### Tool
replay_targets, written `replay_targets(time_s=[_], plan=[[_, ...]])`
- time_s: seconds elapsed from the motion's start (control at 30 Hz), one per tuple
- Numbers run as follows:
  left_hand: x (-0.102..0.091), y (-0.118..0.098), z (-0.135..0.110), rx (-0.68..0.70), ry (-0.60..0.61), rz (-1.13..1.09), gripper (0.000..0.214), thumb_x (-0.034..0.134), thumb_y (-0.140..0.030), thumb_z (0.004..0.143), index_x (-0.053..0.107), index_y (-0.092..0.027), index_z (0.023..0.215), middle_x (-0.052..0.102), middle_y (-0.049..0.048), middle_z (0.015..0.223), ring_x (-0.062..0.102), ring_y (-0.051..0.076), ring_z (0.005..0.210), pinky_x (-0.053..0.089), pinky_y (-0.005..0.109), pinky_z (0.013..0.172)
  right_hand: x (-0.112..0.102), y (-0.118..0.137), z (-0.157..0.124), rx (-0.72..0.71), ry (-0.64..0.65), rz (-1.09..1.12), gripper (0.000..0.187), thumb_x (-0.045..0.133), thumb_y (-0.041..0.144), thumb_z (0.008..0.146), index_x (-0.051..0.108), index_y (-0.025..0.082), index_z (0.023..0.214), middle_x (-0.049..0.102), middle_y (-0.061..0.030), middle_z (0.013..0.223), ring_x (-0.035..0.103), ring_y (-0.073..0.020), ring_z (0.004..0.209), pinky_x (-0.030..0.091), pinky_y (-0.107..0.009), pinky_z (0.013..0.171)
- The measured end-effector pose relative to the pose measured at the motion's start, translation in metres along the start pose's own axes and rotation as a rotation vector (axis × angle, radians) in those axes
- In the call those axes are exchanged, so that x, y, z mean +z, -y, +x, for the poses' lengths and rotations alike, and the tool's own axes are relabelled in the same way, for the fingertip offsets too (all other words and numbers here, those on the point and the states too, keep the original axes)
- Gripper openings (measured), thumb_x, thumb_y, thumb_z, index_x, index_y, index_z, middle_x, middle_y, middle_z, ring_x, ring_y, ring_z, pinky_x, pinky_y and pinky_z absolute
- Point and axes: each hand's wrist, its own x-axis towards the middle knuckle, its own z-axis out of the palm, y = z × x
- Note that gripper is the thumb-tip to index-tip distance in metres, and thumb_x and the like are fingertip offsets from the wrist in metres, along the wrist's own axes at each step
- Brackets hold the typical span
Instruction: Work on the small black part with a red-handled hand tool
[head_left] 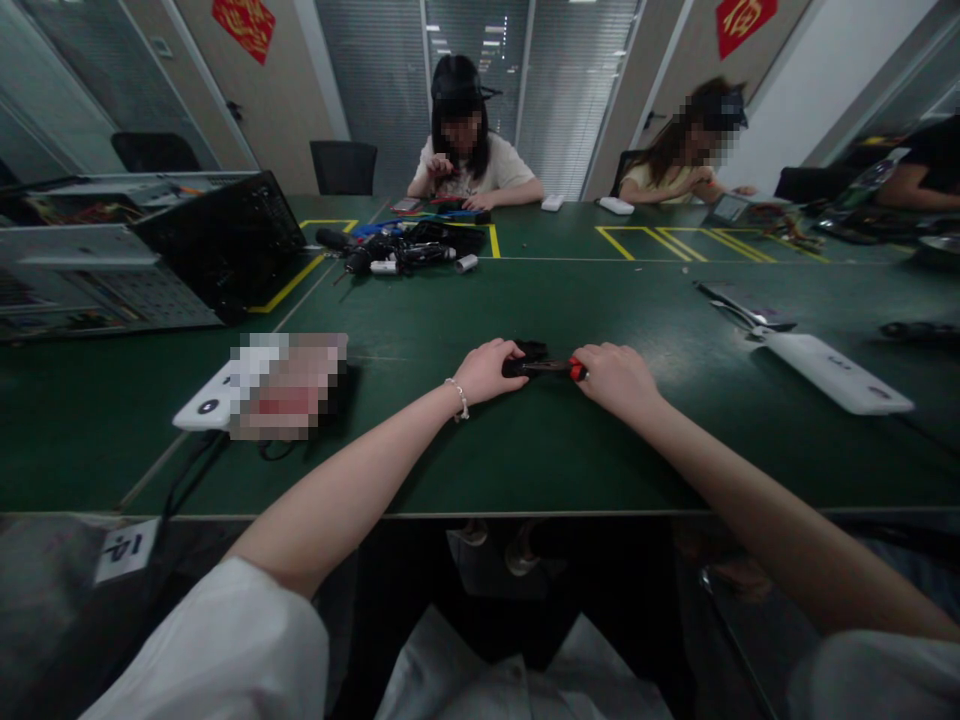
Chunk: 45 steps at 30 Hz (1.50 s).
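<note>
Both my hands rest on the green table point(420, 440) near its middle. My left hand point(487, 370) is closed around a small black part point(529, 352). My right hand point(615, 378) is closed on a screwdriver with a red and black handle point(559, 369), whose shaft points left into the black part. The two hands sit close together, about a hand's width apart. A bead bracelet is on my left wrist.
A white device point(210, 405) with a blurred patch lies at my left. A white power strip point(836, 372) and a flat tool point(742, 305) lie at right. A computer case point(112, 275) stands far left. A pile of cables and parts point(405, 248) lies beyond. Two people sit opposite.
</note>
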Motion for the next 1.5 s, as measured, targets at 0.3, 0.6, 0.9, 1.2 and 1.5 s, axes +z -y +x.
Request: replay_targets(time_s=[0.3, 0.6, 0.9, 1.2, 1.5], plan=[[0.0003, 0.0001, -0.0001, -0.006, 0.002, 0.003, 0.028, 0.061, -0.036, 0.072, 0.058, -0.018, 0.094, 0.059, 0.0057, 0.098, 0.056, 0.02, 0.09, 0.046, 0.033, 0.076, -0.0055, 0.0014, -0.0027, -0.021, -0.033, -0.046, 0.017, 0.045, 0.02, 0.078, 0.059, 0.015, 0.087, 0.064, -0.0096, 0.088, 0.054, -0.0221, 0.079, 0.031, -0.031, 0.064], [-0.0021, -0.0027, -0.0008, -0.027, 0.023, -0.005, 0.028, 0.06, -0.036, 0.073, 0.058, -0.018, 0.094, 0.059, 0.0058, 0.099, 0.056, 0.02, 0.091, 0.047, 0.033, 0.076, 0.0011, 0.0, 0.0007, 0.024, 0.048, 0.036, 0.017, 0.045, 0.024, 0.079, 0.059, 0.017, 0.086, 0.065, -0.0076, 0.089, 0.055, -0.0193, 0.075, 0.033, -0.03, 0.061], [-0.0025, -0.0033, -0.0008, -0.023, 0.027, -0.005, 0.029, 0.06, -0.036, 0.073, 0.058, -0.018, 0.096, 0.059, 0.0058, 0.1, 0.055, 0.021, 0.092, 0.046, 0.033, 0.077, -0.0029, -0.0001, -0.0017, -0.011, 0.002, 0.013, 0.017, 0.047, 0.023, 0.077, 0.059, 0.016, 0.086, 0.065, -0.0088, 0.087, 0.054, -0.0203, 0.075, 0.033, -0.031, 0.062], [-0.0017, -0.0016, -0.0008, -0.012, 0.021, -0.001, 0.028, 0.061, -0.036, 0.073, 0.057, -0.018, 0.095, 0.058, 0.006, 0.099, 0.056, 0.021, 0.091, 0.046, 0.034, 0.078, -0.0053, 0.0006, -0.0025, -0.02, -0.027, -0.022, 0.018, 0.046, 0.021, 0.077, 0.059, 0.016, 0.088, 0.065, -0.0102, 0.088, 0.053, -0.0218, 0.078, 0.033, -0.032, 0.065], [-0.0008, -0.0002, -0.0004, -0.001, 0.015, -0.004, 0.031, 0.06, -0.037, 0.073, 0.057, -0.018, 0.097, 0.059, 0.0054, 0.1, 0.056, 0.02, 0.091, 0.046, 0.034, 0.078, -0.0021, 0.0008, -0.0012, 0.012, 0.025, 0.008, 0.017, 0.046, 0.025, 0.079, 0.059, 0.016, 0.085, 0.065, -0.0083, 0.088, 0.055, -0.0203, 0.076, 0.033, -0.03, 0.062]])
